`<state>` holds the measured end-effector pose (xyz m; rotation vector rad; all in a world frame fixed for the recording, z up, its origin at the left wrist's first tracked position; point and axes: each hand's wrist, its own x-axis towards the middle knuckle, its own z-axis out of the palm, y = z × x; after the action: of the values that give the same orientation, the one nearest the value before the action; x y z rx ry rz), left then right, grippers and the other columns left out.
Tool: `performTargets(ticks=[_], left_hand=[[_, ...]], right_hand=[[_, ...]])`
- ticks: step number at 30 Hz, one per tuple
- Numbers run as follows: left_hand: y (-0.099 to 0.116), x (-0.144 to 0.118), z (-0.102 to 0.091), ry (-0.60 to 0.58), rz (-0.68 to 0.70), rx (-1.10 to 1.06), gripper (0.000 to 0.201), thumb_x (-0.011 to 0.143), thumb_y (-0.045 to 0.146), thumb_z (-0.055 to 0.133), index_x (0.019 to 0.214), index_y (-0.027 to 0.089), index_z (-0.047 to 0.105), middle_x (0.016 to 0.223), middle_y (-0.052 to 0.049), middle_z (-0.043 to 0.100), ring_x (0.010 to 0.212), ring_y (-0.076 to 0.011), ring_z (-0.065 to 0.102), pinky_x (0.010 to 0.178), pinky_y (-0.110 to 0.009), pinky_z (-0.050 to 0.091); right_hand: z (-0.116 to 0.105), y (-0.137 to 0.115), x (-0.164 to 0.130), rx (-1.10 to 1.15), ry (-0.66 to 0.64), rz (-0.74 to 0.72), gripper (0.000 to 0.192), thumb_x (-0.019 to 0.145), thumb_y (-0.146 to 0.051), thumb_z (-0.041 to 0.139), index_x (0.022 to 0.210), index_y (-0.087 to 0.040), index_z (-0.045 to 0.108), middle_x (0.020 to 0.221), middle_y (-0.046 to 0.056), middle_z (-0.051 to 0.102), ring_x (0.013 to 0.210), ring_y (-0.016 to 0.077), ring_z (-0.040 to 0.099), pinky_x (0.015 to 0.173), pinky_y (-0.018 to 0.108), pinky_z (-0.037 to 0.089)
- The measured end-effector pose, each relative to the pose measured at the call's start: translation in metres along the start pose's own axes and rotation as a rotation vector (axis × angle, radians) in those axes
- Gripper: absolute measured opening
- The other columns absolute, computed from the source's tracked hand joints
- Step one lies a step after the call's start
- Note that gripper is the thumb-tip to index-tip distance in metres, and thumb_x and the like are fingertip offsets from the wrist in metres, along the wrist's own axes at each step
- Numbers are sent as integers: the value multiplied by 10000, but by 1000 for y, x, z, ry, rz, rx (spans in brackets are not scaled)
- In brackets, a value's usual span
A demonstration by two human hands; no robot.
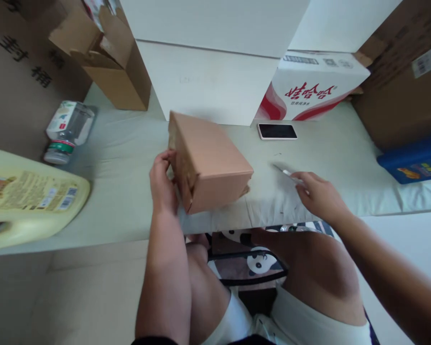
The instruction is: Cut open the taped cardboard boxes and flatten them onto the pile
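A small brown cardboard box (pixel 210 160) lies tilted on a pale padded surface (pixel 129 158) in front of me. My left hand (pixel 162 184) rests against the box's left side, fingers curled over its edge. My right hand (pixel 318 194) lies to the right of the box, closed on a thin white-and-silver tool (pixel 285 172) whose tip points left toward the box. The tool is blurred and its kind is unclear.
A dark phone (pixel 277 131) lies behind the box. White boxes (pixel 215 81) and a red-and-white carton (pixel 316 88) stand at the back. An open cardboard box (pixel 109 62), a plastic bottle (pixel 67 132) and a yellow jug (pixel 28 201) are left. A blue pack (pixel 413 160) is right.
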<state>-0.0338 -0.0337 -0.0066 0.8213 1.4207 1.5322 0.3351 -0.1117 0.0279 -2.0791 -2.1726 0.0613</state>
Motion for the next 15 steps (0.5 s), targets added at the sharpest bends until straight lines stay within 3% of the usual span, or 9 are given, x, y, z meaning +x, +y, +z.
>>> performTargets(ticks=[2,4,6,8,12,15], left_hand=[[2,-1,-4,14,-217,-64,435,847,668,557,857,249,674,1133,-94,733,1279,-319,616,898,-403,579],[2,-1,-3,-31,-338,-112,492,814,720,572,850,238,667,1080,-114,731,1178,-309,658,789,-370,576],[2,0,2,-44,-373,-132,455,799,678,618,908,239,676,1123,-108,726,1125,-278,672,746,-340,558],[0,1,7,13,-360,-99,408,779,619,666,945,246,681,1203,-95,716,1137,-265,663,730,-321,541],[-6,1,12,-15,-271,12,411,769,600,691,1014,271,705,1335,-60,698,1307,-299,594,790,-338,542],[-12,2,11,-80,-301,86,492,788,706,627,1004,271,705,1250,-74,744,1292,-322,626,865,-399,571]], right_hand=[[29,-1,5,74,-12,-82,389,941,-355,469,1163,-180,737,1276,205,723,1126,408,712,953,633,566],[45,-12,13,240,-15,-201,406,961,-426,499,1189,-184,732,1322,196,707,1241,391,672,1065,624,530],[52,-29,21,419,-54,-329,465,977,-482,513,1286,-187,695,1382,179,684,1338,368,621,1150,598,485],[57,-46,28,544,-107,-399,541,965,-533,550,1374,-190,642,1454,174,645,1434,378,542,1208,610,424],[76,-63,36,810,-164,-267,786,906,-613,636,1538,-199,418,1504,205,599,1440,384,535,1207,623,409],[90,-68,40,1054,-128,-169,909,889,-654,648,1576,-238,224,1384,181,678,1352,342,615,1189,606,420]])
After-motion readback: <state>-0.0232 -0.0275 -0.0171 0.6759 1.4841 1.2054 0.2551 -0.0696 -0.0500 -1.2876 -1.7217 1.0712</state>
